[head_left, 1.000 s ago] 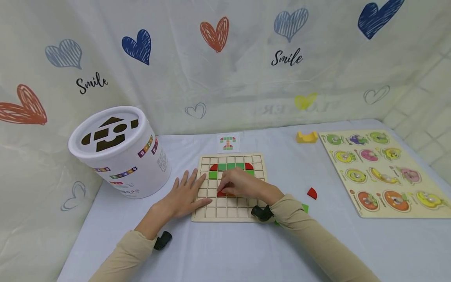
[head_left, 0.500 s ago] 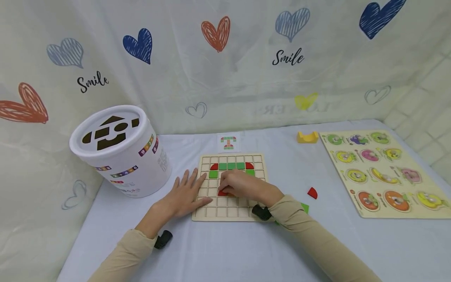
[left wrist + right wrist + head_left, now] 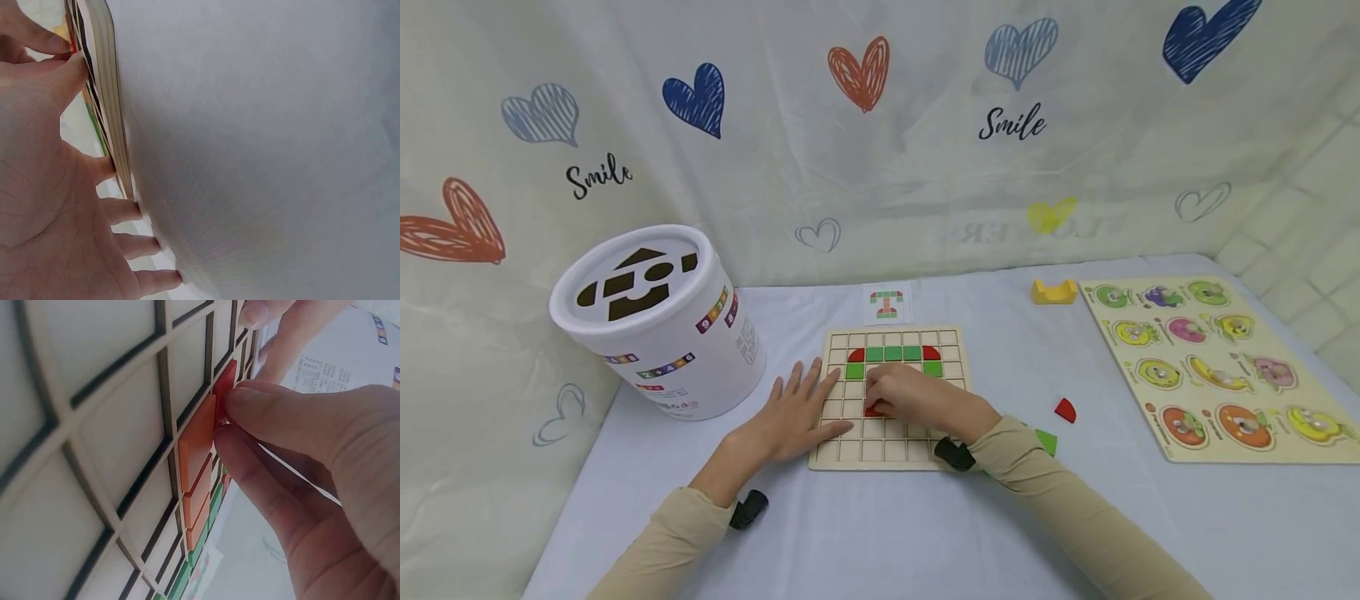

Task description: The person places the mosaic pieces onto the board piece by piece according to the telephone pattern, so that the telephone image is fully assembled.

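Note:
In the head view, my left hand lies with spread, straight fingers on the left edge of a wooden grid board. Thumb and index finger of my right hand pinch a red piece at a grid cell, its shape partly hidden by the fingers. Orange squares run on from it in the right wrist view. Near the board's top, green squares stand in a row between two red quarter-circles. Single green squares sit below the row's ends.
Behind the board lies a pattern card. A white tub stands at left. At right are a loose red quarter-circle, a green piece partly under the sleeve, a yellow block and a fruit puzzle board.
The fingers of my right hand have shifted very slightly at the red piece, covering more of the cells beside it. My left hand stays where it was.

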Demonstrator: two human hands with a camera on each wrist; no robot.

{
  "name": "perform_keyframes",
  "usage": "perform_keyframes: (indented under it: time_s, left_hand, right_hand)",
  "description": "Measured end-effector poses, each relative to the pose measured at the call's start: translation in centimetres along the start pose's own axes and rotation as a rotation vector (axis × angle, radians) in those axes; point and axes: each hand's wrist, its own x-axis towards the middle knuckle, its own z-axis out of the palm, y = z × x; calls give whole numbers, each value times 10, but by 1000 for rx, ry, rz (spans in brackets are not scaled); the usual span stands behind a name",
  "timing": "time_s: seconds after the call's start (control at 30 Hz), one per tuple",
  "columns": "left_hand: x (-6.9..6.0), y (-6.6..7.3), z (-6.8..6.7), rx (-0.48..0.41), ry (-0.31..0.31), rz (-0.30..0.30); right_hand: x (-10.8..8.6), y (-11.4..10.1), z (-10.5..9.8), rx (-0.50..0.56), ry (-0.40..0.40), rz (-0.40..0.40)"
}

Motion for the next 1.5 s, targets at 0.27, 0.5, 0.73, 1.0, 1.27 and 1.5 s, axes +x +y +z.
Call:
perform_keyframes:
  time_s: [0.27,0.5,0.73,1.0,1.27,1.5]
  left_hand:
    - [2,0,3,-1,-8,-7]
    - [1,1,2,17,-4,-17]
    - [0,1,1,-11,-9,-21]
    - [0,1,4,-11,-5,-23]
    - [-2,4,0,-15,-21,-20]
    - [-2,4,0,1,-7,-19]
  right_hand:
    - [-29,1,-11,54,6,48]
    - [-75,17,-45,12,29,176]
    - [-127,34,-68,23,-4,325]
    - [-176,59,-67,96,-43,447]
    - [-201,72,-59,151,-2,509]
    - [-208,76,-57,164,42,484]
